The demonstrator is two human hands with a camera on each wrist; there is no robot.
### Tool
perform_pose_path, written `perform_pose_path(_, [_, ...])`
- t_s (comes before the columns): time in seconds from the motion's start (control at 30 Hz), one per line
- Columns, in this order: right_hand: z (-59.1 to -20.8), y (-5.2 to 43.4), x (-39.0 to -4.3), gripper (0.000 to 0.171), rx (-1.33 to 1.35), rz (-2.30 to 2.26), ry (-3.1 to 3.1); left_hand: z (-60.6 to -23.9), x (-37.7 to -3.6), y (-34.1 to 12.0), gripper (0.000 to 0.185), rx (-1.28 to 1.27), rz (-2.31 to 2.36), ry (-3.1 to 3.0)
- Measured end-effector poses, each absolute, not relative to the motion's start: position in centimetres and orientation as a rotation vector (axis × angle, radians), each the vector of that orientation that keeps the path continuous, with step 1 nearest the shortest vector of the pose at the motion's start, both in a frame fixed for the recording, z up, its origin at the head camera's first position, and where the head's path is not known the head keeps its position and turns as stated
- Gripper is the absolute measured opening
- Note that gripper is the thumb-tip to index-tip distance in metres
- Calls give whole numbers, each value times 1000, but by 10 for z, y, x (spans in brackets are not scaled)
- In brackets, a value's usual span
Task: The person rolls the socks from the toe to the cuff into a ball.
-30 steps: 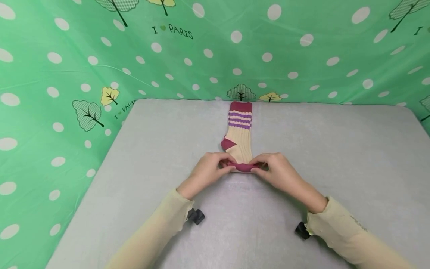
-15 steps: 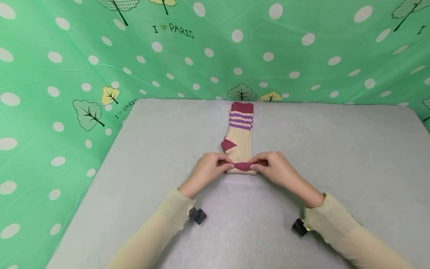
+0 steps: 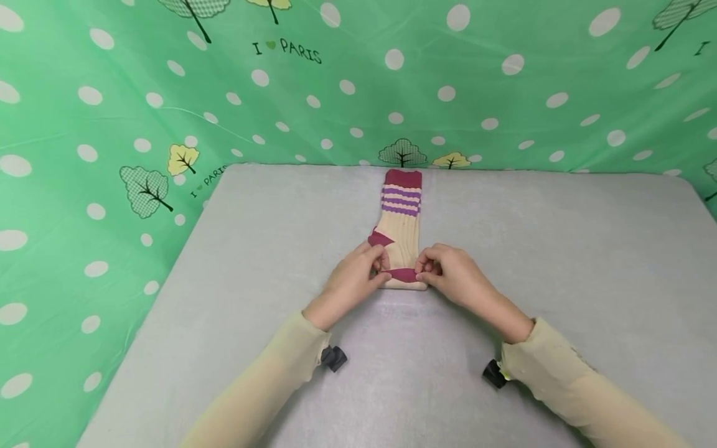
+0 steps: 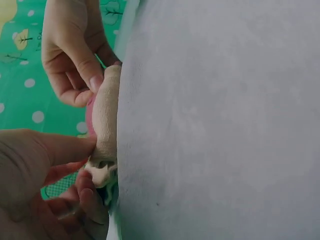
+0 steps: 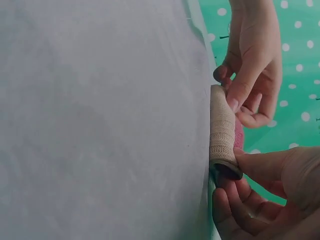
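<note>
A cream ribbed sock (image 3: 401,230) with a maroon cuff, heel and toe and purple stripes lies lengthwise on the grey table (image 3: 560,261). Its near toe end is rolled up into a small fold (image 3: 402,278). My left hand (image 3: 376,269) pinches the roll's left end and my right hand (image 3: 424,270) pinches its right end. In the left wrist view the rolled sock (image 4: 104,130) sits between my left hand (image 4: 86,156) and my right hand (image 4: 85,82). The right wrist view shows the roll (image 5: 222,132) pinched by my right hand (image 5: 235,162), with the left hand (image 5: 235,97) above.
Green dotted cloth (image 3: 358,81) printed with trees hangs behind and to the left of the table. Small black wrist-camera mounts (image 3: 333,358) (image 3: 493,373) show under both sleeves. Bare grey table surface lies on both sides of the sock.
Both hands have moved away from me along the sock, rolling the toe end further up toward the heel. The roll now sits closer to the maroon heel patch.
</note>
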State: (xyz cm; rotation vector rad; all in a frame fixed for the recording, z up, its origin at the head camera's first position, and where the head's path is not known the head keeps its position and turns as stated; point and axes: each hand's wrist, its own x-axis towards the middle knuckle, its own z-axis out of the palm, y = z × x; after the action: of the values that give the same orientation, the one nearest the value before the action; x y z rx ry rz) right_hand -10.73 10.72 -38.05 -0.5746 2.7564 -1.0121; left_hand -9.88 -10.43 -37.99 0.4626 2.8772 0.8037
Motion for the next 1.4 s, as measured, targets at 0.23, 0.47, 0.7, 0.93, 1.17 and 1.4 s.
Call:
perform_pose_path(0.23, [-379, 110, -104, 8, -685, -983, 2824, -380, -96, -110, 9, 552, 706, 2918])
perform_pose_path(0.47, [-383, 119, -103, 20, -778, -1028, 2776, -380, -96, -117, 24, 576, 719, 2859])
perform_pose_path(0.7, [-389, 116, -104, 28, -747, -994, 2733, -382, -99, -115, 29, 610, 676, 2849])
perform_pose_path(0.93, [-389, 111, -105, 23, -736, -987, 2801, -382, -99, -113, 21, 593, 631, 2937])
perform_pose_path(1.17, [-386, 109, -105, 16, -722, -1025, 2800, -382, -98, -118, 18, 564, 737, 2941])
perform_pose_path(1.4, [-382, 110, -103, 13, -683, -1093, 2714, -380, -95, -127, 18, 490, 938, 2845])
